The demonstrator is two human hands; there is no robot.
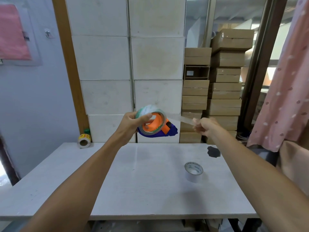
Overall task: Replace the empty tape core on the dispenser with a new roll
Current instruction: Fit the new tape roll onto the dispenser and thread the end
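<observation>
My left hand (132,122) holds a blue and orange tape dispenser (164,131) in the air above the far side of the table. A new clear tape roll (147,110) sits on the dispenser's orange hub. My right hand (204,125) pinches the free end of the tape, and a clear tape strip (179,118) stretches from the roll to that hand. The empty tape core (193,171), grey-white with "MADE IN CHINA" printed inside, stands alone on the white table (142,181) at the right.
A small roll of yellow labels (83,140) and a green cap sit at the table's far left corner. White boxes (130,64) and brown cartons (224,91) are stacked behind the table. A dark stain (214,151) marks the tabletop; a pink curtain (287,97) hangs at right.
</observation>
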